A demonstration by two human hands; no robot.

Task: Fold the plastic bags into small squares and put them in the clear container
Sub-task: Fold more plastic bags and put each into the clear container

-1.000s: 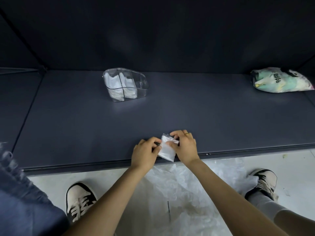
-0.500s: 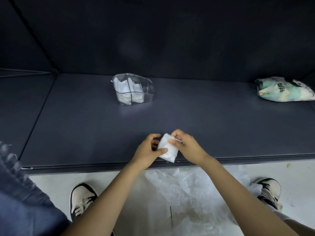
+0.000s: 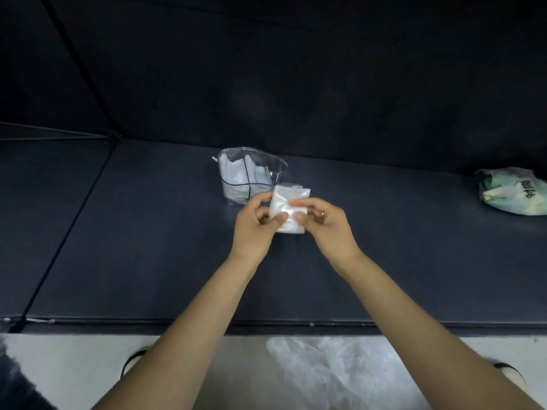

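Fold done, drop-in pending: small white folded plastic square [image 3: 288,209] is pinched between both hands at frame centre, held above the dark worktop [image 3: 148,247].

Left hand [image 3: 255,229] grips the square's left edge with its thumb on top; right hand [image 3: 324,224] pinches the right side, ring visible. Clear divided plastic container [image 3: 251,176] sits just behind the square, upper centre, white folded bags already in both compartments. Advice: keep the pinch tight so the layers don't spring open, slide it in edge-first upright beside the others, release only once it's wedged. Loose clear plastic [image 3: 340,371] lies on the floor, bottom centre. Printed green-white bag [image 3: 512,192] at right edge, well apart.
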